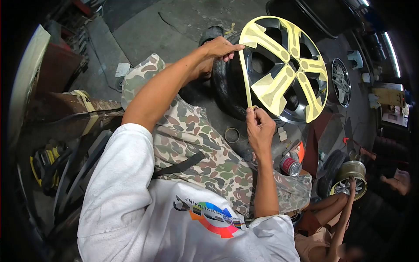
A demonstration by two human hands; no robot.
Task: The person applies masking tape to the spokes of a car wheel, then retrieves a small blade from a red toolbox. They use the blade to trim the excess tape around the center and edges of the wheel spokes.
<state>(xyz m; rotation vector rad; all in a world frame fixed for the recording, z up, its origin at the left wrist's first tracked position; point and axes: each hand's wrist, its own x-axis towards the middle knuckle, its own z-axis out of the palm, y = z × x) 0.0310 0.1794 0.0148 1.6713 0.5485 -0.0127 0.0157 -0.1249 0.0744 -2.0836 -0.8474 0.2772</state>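
Observation:
A dark alloy wheel (264, 63) with a shiny edge sits tilted before me, its spokes largely covered in yellow masking tape (279, 78). A narrow strip of masking tape (245, 78) runs along the rim's near-left edge between my two hands. My left hand (218, 49) holds the strip's upper part to the rim with an outstretched fingertip, its other fingers curled in. Lower down, my right hand (260, 126) is closed, pinching the strip between thumb and fingers. A black tire (227, 89) lies under the wheel.
A tape ring (232, 135) and a can (290, 166) are close to my camouflage-clad legs. Another person (327, 222) sits at lower right, touching a gold-rimmed wheel (349, 179). A chrome wheel (340, 83) stands beyond. Metal parts (87, 109) crowd the left.

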